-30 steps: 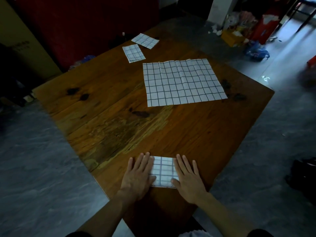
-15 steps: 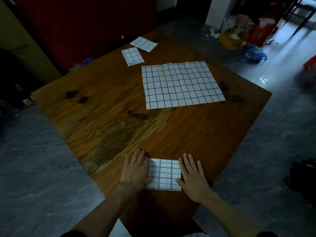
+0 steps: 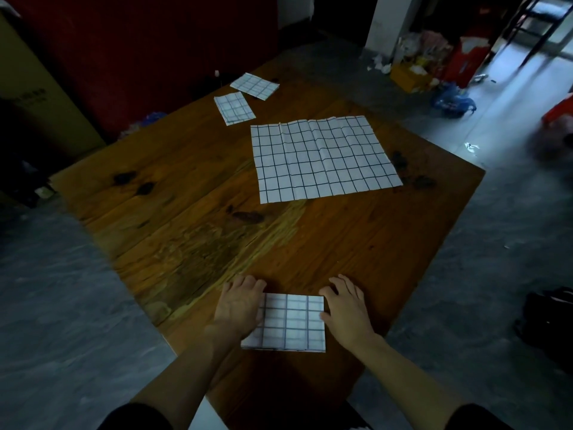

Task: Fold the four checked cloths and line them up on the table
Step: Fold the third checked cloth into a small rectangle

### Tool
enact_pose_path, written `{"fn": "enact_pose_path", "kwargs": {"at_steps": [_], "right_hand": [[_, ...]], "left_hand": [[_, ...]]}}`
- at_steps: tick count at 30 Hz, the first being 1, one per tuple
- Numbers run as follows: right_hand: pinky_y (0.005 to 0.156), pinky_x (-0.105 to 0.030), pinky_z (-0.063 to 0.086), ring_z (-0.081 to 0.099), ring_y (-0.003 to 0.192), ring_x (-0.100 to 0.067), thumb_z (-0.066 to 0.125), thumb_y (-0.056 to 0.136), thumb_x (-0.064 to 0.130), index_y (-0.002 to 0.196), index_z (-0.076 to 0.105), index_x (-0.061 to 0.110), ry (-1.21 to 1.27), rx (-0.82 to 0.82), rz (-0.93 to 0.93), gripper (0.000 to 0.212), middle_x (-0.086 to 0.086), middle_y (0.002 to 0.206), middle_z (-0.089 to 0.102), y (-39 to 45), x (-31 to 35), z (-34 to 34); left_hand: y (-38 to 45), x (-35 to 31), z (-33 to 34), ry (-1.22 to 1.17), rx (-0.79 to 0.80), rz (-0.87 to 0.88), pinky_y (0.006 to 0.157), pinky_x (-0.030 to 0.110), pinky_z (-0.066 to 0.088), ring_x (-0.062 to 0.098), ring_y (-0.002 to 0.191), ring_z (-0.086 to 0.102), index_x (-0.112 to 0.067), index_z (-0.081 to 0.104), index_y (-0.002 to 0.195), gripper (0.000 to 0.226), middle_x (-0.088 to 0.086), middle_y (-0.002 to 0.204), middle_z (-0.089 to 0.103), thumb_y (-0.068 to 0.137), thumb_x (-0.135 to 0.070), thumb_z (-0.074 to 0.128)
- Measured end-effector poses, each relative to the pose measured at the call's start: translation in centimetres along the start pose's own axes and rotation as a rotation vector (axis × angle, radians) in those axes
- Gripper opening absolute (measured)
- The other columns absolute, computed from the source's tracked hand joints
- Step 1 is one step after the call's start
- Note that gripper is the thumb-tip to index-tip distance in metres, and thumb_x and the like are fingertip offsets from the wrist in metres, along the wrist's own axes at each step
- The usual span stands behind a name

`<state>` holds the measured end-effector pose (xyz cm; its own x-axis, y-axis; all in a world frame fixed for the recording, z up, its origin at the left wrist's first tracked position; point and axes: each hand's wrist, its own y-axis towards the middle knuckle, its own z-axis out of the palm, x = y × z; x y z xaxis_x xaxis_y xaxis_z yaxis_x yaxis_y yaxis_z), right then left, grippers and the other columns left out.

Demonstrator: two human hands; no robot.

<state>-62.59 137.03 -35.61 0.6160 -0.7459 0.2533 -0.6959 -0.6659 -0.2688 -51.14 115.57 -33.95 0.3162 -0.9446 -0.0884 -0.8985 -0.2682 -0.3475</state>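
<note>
Two hands at a folded cloth (image 3: 290, 324) on the table (image 3: 356, 243), left hand (image 3: 238, 305) resting on its left edge, right hand (image 3: 347, 305) at its right edge, both with fingers bent, grip unclear, unfolded cloth (image 3: 322, 156) beyond

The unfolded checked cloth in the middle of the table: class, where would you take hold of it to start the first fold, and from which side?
Probably pinch the two near corners of the unfolded checked cloth, reaching from the person's side: it lies flat, its near edge unobstructed.

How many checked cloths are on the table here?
4: one folded cloth at the near edge between the hands, one open cloth mid-table, two folded ones at the far end. None looks hidden.
</note>
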Motion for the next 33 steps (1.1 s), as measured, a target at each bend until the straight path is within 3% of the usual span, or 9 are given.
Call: {"fn": "enact_pose_path", "kwargs": {"at_steps": [7,12,15,19,24,29,33], "right_hand": [[0.111,-0.036,0.025,0.028,0.134,-0.018,0.069,0.084,0.031,0.116,0.053,0.029,0.012,0.003,0.031,0.036,0.001,0.138,0.039,0.5,0.5,-1.0],[0.097,-0.03,0.034,0.042,0.112,-0.013,0.069,0.082,0.019,0.097,0.048,0.032,0.069,0.019,0.024,0.029,0.009,0.112,0.05,1.0,1.1,-1.6],[0.097,-0.031,0.035,0.049,0.101,-0.008,0.064,0.088,0.021,0.092,0.048,0.035,0.129,0.017,0.002,0.022,0.014,0.098,0.054,1.0,1.2,-1.8],[0.098,-0.029,0.037,0.051,0.097,-0.003,0.063,0.092,0.026,0.095,0.057,0.031,0.217,0.046,-0.088,0.009,0.016,0.097,0.058,1.2,2.0,-2.5],[0.079,-0.022,0.049,0.055,0.091,-0.003,0.063,0.093,0.025,0.097,0.064,0.027,0.29,0.071,-0.126,0.004,0.014,0.095,0.057,1.5,4.5,-3.9],[0.078,-0.02,0.047,0.054,0.096,-0.002,0.063,0.094,0.027,0.093,0.059,0.034,0.328,-0.008,-0.165,0.008,0.016,0.098,0.057,1.1,7.2,-6.1],[0.073,-0.017,0.045,0.053,0.094,-0.002,0.059,0.095,0.029,0.092,0.056,0.034,0.314,-0.115,-0.208,0.007,0.015,0.097,0.056,-0.5,8.2,-8.2]], "left_hand": [[1.2,0.3,-0.7,0.005,0.054,-0.006,0.106,0.043,0.032,0.023,0.123,0.04,-0.028,0.05,0.123,0.043,0.0,0.126,0.048,0.084,-0.039,0.064],[1.1,0.3,-1.3,-0.045,0.028,0.032,0.101,0.039,0.03,0.018,0.114,0.048,-0.032,0.051,0.103,0.019,-0.006,0.111,0.058,0.087,-0.035,0.061],[0.3,0.6,-1.5,-0.152,-0.012,0.024,0.101,0.037,0.031,0.015,0.11,0.051,-0.035,0.051,0.097,0.01,-0.011,0.104,0.061,0.09,-0.035,0.057],[-1.8,1.3,-1.8,-0.251,-0.107,0.011,0.095,0.032,0.03,0.009,0.106,0.049,-0.035,0.053,0.098,0.007,-0.016,0.1,0.054,0.092,-0.035,0.057],[-4.8,2.9,-3.2,-0.308,-0.173,-0.005,0.094,0.031,0.037,0.01,0.103,0.049,-0.034,0.054,0.1,0.006,-0.012,0.103,0.054,0.094,-0.033,0.055],[-7.6,4.7,-5.4,-0.319,-0.227,-0.026,0.083,0.029,0.045,0.013,0.101,0.049,-0.029,0.054,0.108,0.013,-0.006,0.109,0.052,0.096,-0.031,0.054],[-9.0,5.3,-6.5,-0.378,-0.376,-0.025,0.08,0.028,0.046,0.01,0.098,0.048,-0.031,0.053,0.104,0.009,-0.01,0.104,0.052,0.096,-0.029,0.054]]}}
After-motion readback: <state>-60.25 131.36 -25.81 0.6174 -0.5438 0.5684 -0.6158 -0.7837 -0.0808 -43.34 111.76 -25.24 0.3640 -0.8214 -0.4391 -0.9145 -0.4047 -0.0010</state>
